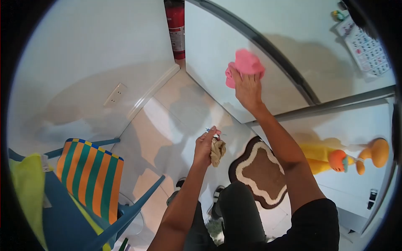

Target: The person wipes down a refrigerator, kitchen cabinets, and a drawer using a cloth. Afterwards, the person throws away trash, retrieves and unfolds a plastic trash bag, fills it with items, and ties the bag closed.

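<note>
My right hand (250, 90) is closed on a bunched pink cloth (248, 62) and presses it flat against the white fridge door (213, 46), left of the dark curved door edge (289, 69). Lower down, in front of my legs, my left hand (204, 147) is closed around a crumpled tan bundle (217, 152), paper or cloth, I cannot tell which. Some thin bluish-white bits stick out near its fingertips, too small to make out.
A brown-and-cream mat (260, 169) lies on the tiled floor by my knees. A blue chair (67, 209) with a striped cloth (90, 178) stands at left. A fire extinguisher (176, 31) is behind the door. A calendar (366, 48) and orange figures (337, 160) are at right.
</note>
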The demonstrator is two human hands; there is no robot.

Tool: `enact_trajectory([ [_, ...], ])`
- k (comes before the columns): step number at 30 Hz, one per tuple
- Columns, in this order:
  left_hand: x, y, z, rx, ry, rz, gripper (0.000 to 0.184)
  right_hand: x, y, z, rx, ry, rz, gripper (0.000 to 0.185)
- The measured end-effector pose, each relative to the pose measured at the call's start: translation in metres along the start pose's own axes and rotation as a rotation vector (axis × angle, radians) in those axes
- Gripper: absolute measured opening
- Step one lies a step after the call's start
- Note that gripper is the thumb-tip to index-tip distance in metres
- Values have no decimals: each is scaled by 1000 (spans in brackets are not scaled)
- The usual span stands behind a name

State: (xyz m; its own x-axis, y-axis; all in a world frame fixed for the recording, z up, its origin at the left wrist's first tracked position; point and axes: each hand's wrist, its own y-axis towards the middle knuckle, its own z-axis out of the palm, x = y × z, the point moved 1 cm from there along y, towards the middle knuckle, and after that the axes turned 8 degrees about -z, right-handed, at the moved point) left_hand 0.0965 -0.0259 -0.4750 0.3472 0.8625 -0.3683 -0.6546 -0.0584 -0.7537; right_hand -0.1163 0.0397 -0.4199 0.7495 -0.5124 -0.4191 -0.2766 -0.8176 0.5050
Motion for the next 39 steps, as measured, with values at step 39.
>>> enact_trajectory([
  [39, -11, 48, 30, 459, 202, -77, 27, -76, -88, -147, -589, -210, 707, 64],
])
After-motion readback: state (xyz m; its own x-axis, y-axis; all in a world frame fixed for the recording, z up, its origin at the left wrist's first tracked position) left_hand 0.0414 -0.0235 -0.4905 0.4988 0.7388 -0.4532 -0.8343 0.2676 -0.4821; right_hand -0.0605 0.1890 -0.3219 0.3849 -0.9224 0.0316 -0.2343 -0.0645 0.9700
